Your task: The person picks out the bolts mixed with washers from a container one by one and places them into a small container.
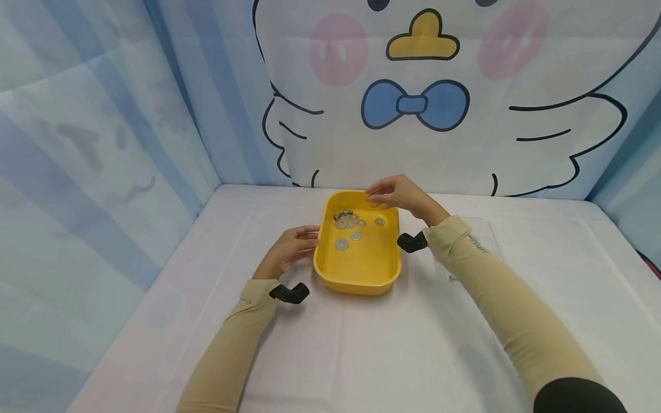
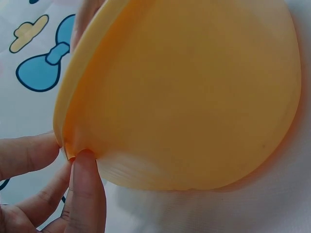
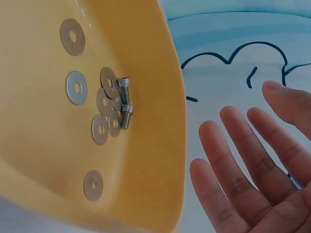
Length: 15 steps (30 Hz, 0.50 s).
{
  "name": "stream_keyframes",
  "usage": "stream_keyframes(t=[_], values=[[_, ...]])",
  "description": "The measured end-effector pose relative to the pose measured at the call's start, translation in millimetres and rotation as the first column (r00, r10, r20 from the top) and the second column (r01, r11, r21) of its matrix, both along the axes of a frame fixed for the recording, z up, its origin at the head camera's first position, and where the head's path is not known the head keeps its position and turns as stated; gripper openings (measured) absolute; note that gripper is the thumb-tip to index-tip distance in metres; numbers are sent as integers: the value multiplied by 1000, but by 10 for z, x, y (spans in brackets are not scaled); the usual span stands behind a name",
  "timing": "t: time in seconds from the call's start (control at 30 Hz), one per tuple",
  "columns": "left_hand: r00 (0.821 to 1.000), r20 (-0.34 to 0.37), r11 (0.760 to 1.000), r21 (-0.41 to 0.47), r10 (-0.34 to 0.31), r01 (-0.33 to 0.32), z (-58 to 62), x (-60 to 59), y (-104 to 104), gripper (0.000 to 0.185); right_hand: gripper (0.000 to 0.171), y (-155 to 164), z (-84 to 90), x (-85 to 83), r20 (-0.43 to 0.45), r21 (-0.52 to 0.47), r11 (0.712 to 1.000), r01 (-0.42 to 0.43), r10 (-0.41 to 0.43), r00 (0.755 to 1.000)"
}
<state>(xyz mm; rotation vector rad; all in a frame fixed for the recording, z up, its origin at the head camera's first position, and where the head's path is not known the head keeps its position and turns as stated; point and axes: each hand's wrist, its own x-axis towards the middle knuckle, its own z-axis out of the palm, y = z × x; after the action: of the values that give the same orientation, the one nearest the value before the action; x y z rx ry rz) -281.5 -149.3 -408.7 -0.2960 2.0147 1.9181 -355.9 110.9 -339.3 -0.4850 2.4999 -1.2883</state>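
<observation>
Toward the far middle of the white padded tabletop (image 1: 361, 355) we note a shallow yellow plastic tray (image 1: 361, 269), rectangular with rounded corners, resting flat and nearer the far edge than the near one. Inside it, gathered toward its far end, lie flat steel washers (image 3: 77, 88), at least 6 by our count, and 2 short steel bolts (image 3: 125, 102) lying across the washer cluster.

Our left hand (image 1: 289, 248) sits against the tray's left rim; in the left wrist view, its fingertips (image 2: 87, 167) press just under the lip, fingers mostly straight, not wrapped around anything. Our right hand (image 1: 397, 194) hovers at the tray's far right corner, fingers (image 3: 233, 160) spread and relaxed, holding nothing. From the head view we cannot tell whether it touches the rim; the right wrist view shows the palm apart from the tray's wall.

Judging the step in hand as steadying or taking hold of the tray, we would do it well by seating both hands at opposite rims before any lift, and by keeping the tray level, since the loose washers and bolts will likely slide toward any lowered corner. A thumb over the lip would give a surer hold than fingertips alone.

Behind stands a cartoon-printed fabric backdrop (image 1: 428, 103).
</observation>
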Motion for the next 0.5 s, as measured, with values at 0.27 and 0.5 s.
stream_keyframes(t=[0.27, 0.5], values=[[1000, -3, 1000, 8, 0, 0, -11, -3, -3, 45, 39, -204, -59, -21, 48, -26, 999, -19, 21, 999], [1000, 3, 1000, 6, 7, -7, -10, -2, 6, 45, 37, -344, -126, -43, 105, -31, 999, 18, -14, 994]])
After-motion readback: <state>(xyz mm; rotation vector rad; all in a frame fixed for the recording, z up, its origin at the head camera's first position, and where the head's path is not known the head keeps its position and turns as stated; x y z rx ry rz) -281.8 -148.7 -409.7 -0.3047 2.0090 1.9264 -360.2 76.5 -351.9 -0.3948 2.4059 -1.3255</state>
